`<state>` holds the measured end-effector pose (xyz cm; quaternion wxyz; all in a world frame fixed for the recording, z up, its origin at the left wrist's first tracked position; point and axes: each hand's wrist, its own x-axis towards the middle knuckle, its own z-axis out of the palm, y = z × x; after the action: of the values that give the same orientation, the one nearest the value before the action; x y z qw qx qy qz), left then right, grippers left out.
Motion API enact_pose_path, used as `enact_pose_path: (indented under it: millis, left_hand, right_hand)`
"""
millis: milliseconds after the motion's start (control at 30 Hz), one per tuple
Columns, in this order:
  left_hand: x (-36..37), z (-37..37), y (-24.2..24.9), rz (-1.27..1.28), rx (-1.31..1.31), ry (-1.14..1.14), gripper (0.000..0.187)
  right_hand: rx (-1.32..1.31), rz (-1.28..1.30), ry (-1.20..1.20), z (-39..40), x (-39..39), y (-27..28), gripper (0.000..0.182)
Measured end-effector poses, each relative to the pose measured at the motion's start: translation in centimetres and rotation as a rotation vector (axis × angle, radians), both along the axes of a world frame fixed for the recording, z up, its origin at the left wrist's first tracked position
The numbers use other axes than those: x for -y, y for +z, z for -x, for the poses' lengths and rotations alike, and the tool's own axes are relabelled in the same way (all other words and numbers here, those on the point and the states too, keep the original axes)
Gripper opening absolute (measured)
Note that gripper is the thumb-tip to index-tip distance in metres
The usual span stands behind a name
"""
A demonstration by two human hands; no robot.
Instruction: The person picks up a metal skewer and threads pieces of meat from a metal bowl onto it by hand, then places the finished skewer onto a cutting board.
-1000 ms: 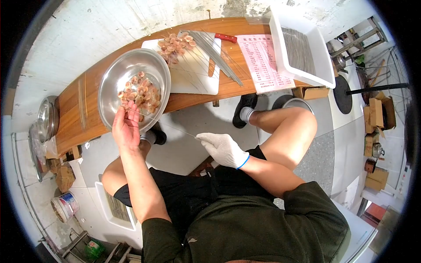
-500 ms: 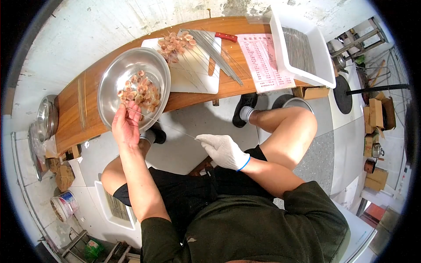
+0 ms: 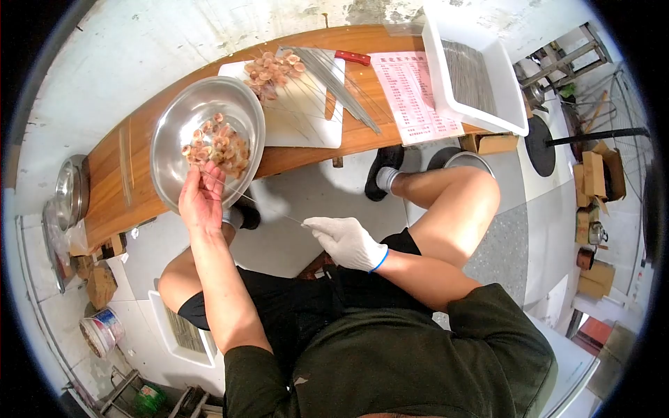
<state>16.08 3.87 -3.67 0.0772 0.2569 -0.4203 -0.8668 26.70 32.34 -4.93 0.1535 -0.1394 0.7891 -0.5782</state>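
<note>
My bare left hand [image 3: 202, 198] is palm up at the near rim of a steel bowl [image 3: 166, 150], fingers curled together by small round pinkish meat pieces [image 3: 219, 148]. What lies between those fingertips is too small to make out. My right hand [image 3: 348, 242], in a white knitted glove with a blue cuff edge, is closed on one end of a thin metal skewer [image 3: 268, 207]. The skewer slants up to the left, its far end at my left fingers. Behind the bowl, a white cutting board [image 3: 324, 132] bears loaded skewers [image 3: 273, 72] and bare ones.
On the wooden table [image 3: 104, 188] are a red-handled knife [image 3: 353, 57], a pink printed sheet [image 3: 418, 97] and a white bin [image 3: 512, 104] of bare skewers. Steel bowls [image 3: 73, 191] stand at the left. Another white bin [image 3: 202, 357] sits on the floor beside my leg.
The view has shifted slightly, so everything sits a little further left. My right hand keeps its grip on the skewer, and my left fingers stay curled at the bowl's meat pieces.
</note>
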Motion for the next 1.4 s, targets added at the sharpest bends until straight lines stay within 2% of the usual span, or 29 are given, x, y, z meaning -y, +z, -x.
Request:
enact_pose_path:
  millis: [300,567,667,767,833,933,1033,1133,1233,1333,1400]
  left_hand:
    - [0.4,-0.2,-0.9,-0.017,-0.026,-0.035,0.02]
    - [-0.2,-0.4,-0.4,0.053,0.0,0.014,0.02]
    - [0.4,-0.3,-0.4,0.062,-0.016,0.0,0.02]
    - [0.5,-0.4,-0.1,0.057,-0.043,-0.004,0.02]
    - [0.2,-0.4,0.3,0.053,-0.056,0.005,0.021]
    - [-0.1,-0.5,0.8,0.039,-0.066,0.012,0.023]
    - [0.5,-0.4,0.6,0.013,-0.077,-0.016,0.022]
    - [0.7,-0.5,0.5,0.01,-0.077,-0.024,0.022]
    - [0.6,-0.6,0.7,0.017,-0.075,-0.026,0.023]
    - [0.1,-0.8,0.9,0.016,-0.067,-0.023,0.023]
    - [0.0,-0.8,0.7,0.024,-0.081,-0.022,0.023]
  right_hand:
    - [0.158,0.022,-0.002,0.3,0.2,0.9,0.027]
    - [0.288,-0.091,0.199,1.9,-0.2,2.7,0.029]
    - [0.343,-0.056,0.214,1.8,-0.5,2.8,0.029]
    - [0.265,0.037,0.202,1.2,-0.6,1.2,0.029]
    - [0.116,0.053,0.22,1.1,-0.6,0.6,0.029]
    - [0.367,0.125,0.174,0.8,-0.6,1.8,0.028]
    - [0.146,0.131,0.142,0.1,-0.5,1.8,0.026]
    - [-0.156,0.002,0.155,-0.1,-0.4,1.0,0.026]
    - [0.002,0.132,0.033,-0.7,-0.2,1.0,0.027]
    - [0.291,0.154,0.096,-1.1,-0.5,2.3,0.027]
    - [0.335,0.226,0.032,-1.3,-0.2,2.6,0.027]
